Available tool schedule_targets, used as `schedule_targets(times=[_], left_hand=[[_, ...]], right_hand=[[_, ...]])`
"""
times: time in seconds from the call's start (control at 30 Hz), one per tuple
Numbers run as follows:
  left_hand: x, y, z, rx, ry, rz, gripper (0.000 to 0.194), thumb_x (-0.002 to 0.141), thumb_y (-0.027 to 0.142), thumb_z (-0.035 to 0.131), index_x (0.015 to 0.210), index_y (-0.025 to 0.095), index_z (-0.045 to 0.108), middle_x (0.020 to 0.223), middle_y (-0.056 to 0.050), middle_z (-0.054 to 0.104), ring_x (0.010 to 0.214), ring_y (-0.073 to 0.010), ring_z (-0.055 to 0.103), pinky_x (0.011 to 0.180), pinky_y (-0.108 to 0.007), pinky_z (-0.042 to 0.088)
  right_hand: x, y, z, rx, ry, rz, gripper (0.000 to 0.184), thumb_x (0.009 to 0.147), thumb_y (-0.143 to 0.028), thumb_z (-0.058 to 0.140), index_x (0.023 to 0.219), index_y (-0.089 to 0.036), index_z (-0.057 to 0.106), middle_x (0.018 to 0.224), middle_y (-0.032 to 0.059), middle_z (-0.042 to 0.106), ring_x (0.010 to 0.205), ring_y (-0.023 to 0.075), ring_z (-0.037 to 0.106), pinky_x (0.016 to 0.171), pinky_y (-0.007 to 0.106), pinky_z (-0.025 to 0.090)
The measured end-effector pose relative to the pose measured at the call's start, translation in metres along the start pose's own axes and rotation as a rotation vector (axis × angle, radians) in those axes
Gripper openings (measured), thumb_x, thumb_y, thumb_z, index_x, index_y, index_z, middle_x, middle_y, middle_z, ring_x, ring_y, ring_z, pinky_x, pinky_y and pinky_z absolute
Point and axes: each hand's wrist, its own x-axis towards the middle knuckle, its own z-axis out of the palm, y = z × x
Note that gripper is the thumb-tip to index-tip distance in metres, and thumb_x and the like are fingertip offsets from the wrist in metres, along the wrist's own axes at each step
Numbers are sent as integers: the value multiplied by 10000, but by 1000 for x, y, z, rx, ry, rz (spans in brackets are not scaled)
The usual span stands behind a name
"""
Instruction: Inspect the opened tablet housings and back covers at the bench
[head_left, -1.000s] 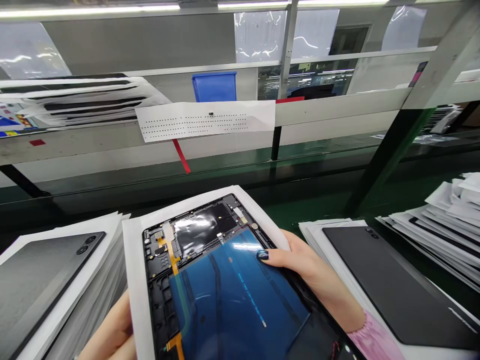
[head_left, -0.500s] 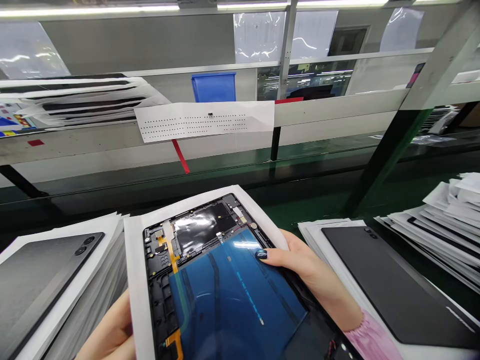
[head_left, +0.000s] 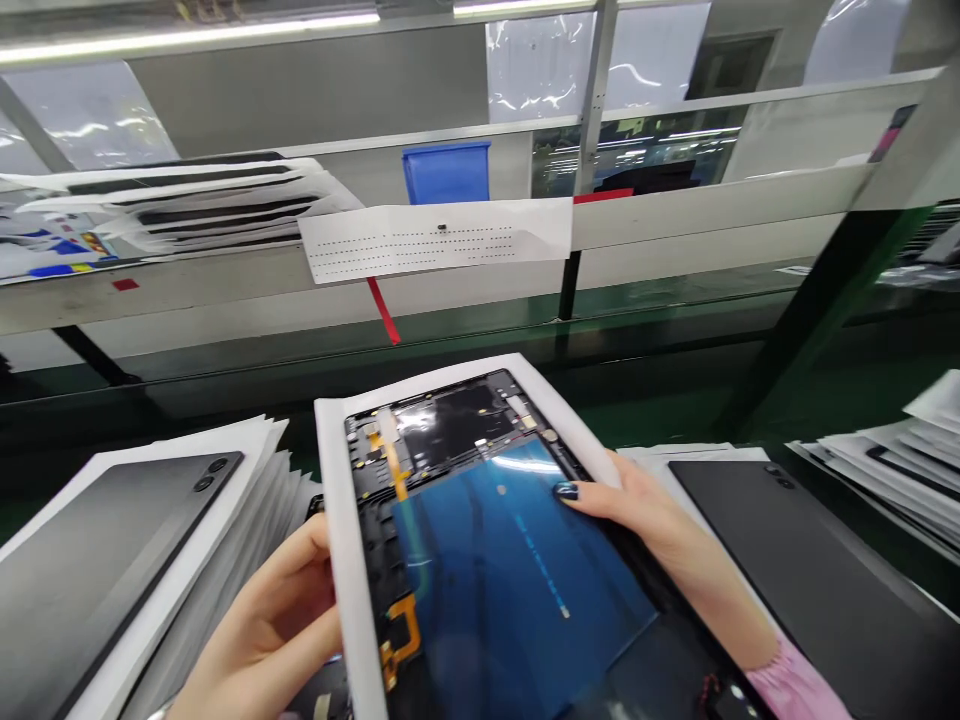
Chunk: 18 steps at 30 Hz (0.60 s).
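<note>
- Stacks sit just beside the work: a grey tablet back (head_left: 97, 570) on white sheets to the left, a black tablet back (head_left: 817, 580) on white sheets to the right, and a paper pile (head_left: 911, 445) beyond that.
- Farther off, a perforated paper strip (head_left: 435, 240) hangs from a bench rail (head_left: 675, 225), with a blue bin (head_left: 446, 172) behind it.
- Tablet (head_left: 450, 425) is held over the bench between the stacks, back open, on a white sheet (head_left: 334, 520), with a blue film (head_left: 517, 570) and an orange flex cable (head_left: 395, 470) showing.
- Its long axis runs roughly away from the person, the far end leaning left.
- Left hand (head_left: 262, 630) curls closed around the sheet's left edge, gripping the tablet through it.
- Right hand (head_left: 660, 530) clasps the tablet's right side, thumb resting on the film, fingers out of sight beneath.
</note>
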Motion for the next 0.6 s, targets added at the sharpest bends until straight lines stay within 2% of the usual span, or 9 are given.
schedule_targets(times=[0.07,0.1,0.2,0.27,0.4,0.5,0.6], left_hand=[[5,3,0,-51,-176,132,117,801,341,794,800,272,699,749,30,616,618,-112,579,559,-163,523],[7,4,0,-92,-247,190,88,840,301,756,809,259,685,777,27,589,611,-102,566,546,-163,510],[14,4,-2,-158,-341,251,42,884,234,704,875,259,670,862,13,562,651,-107,563,597,-203,534],[16,3,-3,-169,-344,239,52,887,219,702,884,260,669,858,8,566,666,-114,552,611,-212,535],[17,1,-2,-197,-319,220,88,857,225,748,860,244,663,812,10,609,679,-118,576,623,-202,521],[17,2,1,-207,-289,210,123,833,215,780,849,242,661,793,24,653,702,-111,620,659,-187,525],[18,2,4,-247,-207,187,175,774,213,838,824,237,672,739,38,690,674,-102,633,645,-176,534]], right_hand=[[0,-3,-2,-8,90,-19,369,707,-255,829,1067,-192,776,788,46,808,730,252,783,629,278,614],[0,-5,-4,-10,140,-19,351,716,-236,823,1063,-204,780,757,42,803,693,246,781,589,267,610],[1,-12,-10,-40,277,3,244,753,-187,803,989,-247,802,640,35,771,558,232,746,509,268,593],[1,-16,-13,-56,314,19,166,760,-149,791,871,-271,806,583,29,748,499,222,714,504,285,591],[-1,-18,-13,-11,322,31,253,700,-54,790,725,-305,770,561,-10,737,486,186,678,489,248,567],[-2,-16,-11,-32,316,16,292,680,-18,776,734,-305,779,571,-6,743,498,187,671,491,249,562],[-2,-15,-13,-67,300,19,266,710,-56,777,822,-297,796,628,18,770,508,218,685,492,298,569]])
